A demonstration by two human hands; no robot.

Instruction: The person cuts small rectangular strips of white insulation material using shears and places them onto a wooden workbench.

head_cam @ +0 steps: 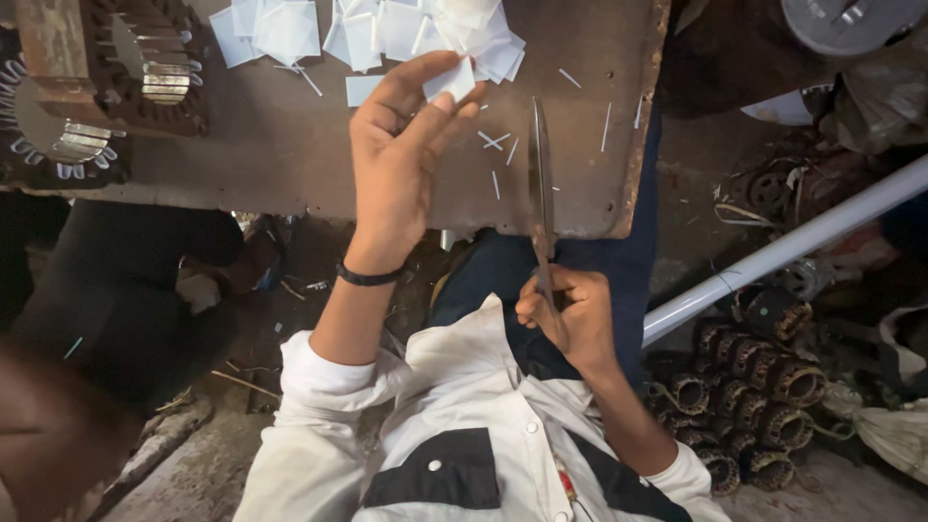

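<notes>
Left hand [401, 164] pinching a small white paper slip [452, 80] over the brown surface [280, 155] — right hand [570, 314] nearer the body, closed round scissors [541, 188], blades pointing away, just right of the slip.

Brown worn board [290, 164] lying across the lap, thin white paper slivers [496, 141] scattered near its right part. At the board's far left corner, round motor stator [68, 116] with white insulation tabs in its slots and a wooden block [53, 48] resting on it. Off the board to the right: white pipe [783, 246] running diagonally, heap of dark wound coils [749, 391] below it on the dusty floor, pale sack [894, 435] at the lower right edge, grey round metal cover [841, 21] at the top right.
</notes>
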